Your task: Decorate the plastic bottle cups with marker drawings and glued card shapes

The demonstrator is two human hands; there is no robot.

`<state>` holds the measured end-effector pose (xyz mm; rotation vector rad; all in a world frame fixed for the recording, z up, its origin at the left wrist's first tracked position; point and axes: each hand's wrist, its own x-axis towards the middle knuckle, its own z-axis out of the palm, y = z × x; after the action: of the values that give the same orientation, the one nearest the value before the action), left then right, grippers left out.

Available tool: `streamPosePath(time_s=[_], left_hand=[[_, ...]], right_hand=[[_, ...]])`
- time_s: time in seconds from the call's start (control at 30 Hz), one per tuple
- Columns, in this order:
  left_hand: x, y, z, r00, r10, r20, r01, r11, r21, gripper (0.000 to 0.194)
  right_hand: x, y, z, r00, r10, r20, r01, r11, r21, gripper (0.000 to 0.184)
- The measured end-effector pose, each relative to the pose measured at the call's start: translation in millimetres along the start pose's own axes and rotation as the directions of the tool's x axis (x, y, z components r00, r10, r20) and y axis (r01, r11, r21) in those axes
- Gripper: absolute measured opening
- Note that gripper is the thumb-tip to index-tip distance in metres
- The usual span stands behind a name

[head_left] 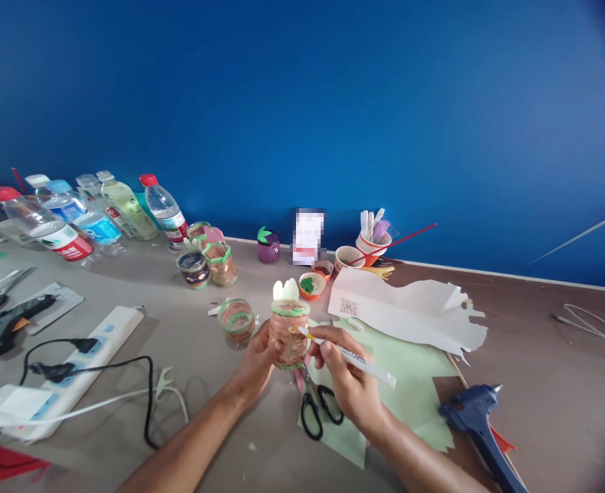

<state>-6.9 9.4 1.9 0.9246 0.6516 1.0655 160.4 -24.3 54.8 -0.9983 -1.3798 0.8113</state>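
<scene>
A glass jar [289,342], painted brownish pink with a green rim, is gripped in my left hand [261,359]. Pale petal-shaped paper pieces [286,290] stand up behind its rim. Between the fingers of my right hand [346,370] is a white marker pen [366,365], its yellow tip touching or very near a small yellowish spot on the jar's side. Black-handled scissors [312,414] lie below the jar, their blades partly hidden. Another painted jar [237,322] sits just left of my left hand.
Light green paper [405,383] and torn white paper [405,308] lie on the right, beside a blue glue gun [474,411]. Paint cups [312,286] and decorated jars [223,266] stand behind. Several bottles [166,209] and a corded power strip [83,370] occupy the left.
</scene>
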Motion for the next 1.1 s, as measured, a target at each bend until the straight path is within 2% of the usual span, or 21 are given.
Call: streamPosePath(time_s=[0.4,1.1], left_hand=[[1.1,0.2,-0.3,0.999,0.035,-0.019,-0.034,0.997,0.073,0.057],[0.3,-0.5,-0.4,1.0,0.023,-0.019,-0.022,0.998,0.067,0.06]], right_hand=[[0.3,-2.9,0.9,1.0,0.006,0.026,-0.004,0.999,-0.051,0.026],[-2.2,0.4,0.9,0.998,0.0,0.062,0.005,0.997,-0.082,0.024]])
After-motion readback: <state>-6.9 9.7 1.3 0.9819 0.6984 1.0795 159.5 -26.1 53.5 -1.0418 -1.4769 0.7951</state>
